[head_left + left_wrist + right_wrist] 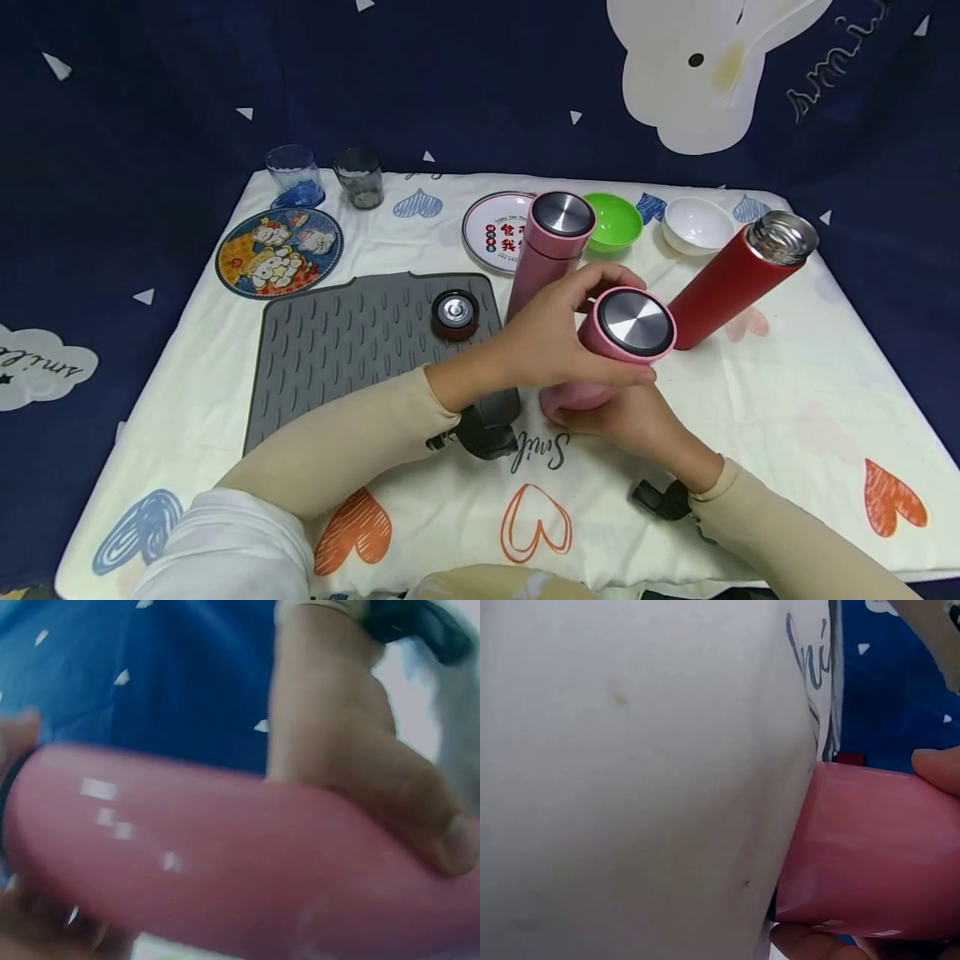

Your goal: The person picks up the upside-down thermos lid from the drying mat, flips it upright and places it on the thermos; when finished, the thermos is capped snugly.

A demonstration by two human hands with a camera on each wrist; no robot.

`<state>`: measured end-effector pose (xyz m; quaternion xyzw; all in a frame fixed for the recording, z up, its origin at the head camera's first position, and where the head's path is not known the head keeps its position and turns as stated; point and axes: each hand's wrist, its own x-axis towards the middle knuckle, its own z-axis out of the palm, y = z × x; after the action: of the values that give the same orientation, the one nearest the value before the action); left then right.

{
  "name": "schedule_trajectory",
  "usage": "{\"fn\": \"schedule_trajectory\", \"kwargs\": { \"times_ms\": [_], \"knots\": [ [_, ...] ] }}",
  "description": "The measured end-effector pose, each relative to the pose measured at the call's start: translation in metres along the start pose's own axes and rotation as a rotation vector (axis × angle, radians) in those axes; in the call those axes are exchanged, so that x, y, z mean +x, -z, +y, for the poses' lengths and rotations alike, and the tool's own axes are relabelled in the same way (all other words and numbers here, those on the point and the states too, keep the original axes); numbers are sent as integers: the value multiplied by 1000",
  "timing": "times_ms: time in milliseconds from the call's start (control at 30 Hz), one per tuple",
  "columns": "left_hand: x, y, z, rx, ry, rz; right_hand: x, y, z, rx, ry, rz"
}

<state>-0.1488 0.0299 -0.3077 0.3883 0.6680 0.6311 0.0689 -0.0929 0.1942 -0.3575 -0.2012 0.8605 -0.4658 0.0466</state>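
Observation:
Both hands are on a pink thermos flask [568, 397] with a brushed-metal top, which leans over the table's middle. My left hand [551, 342] grips it close below its top, thumb on the near side. Lower down, my right hand [641, 425] has its fingers round the body near the base. The flask [225, 847] fills much of the left wrist view. In the right wrist view, fingers hold the pink body [877, 855] from both sides. Just behind stands a second pink flask [542, 271], capped. A red flask [720, 292] without a lid stands to the right.
A grey drying mat [337, 350] lies left, bearing a round black-and-silver lid [455, 314]. Farther back are a cartoon plate [279, 252], two glasses [295, 179], a white lettered plate [487, 229], a green bowl [615, 223] and a white bowl [696, 225].

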Motion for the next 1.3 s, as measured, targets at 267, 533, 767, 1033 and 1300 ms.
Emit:
{"fn": "schedule_trajectory", "kwargs": {
  "times_ms": [267, 533, 767, 1033, 1300],
  "knots": [
    [2, 4, 9, 125, 28, -2, 0, 0, 2, 26, -24, 2],
    [2, 15, 7, -282, 159, -158, -1, 1, 5, 74, -24, 4],
    [-1, 1, 17, 32, 117, -10, 0, 0, 2, 23, 6, -16],
    [6, 10, 4, -286, 160, -162, -3, 6, -1, 33, -35, -11],
    [-8, 0, 13, 58, 6, 107, 2, 4, 2, -41, 27, -45]
  ]
}}
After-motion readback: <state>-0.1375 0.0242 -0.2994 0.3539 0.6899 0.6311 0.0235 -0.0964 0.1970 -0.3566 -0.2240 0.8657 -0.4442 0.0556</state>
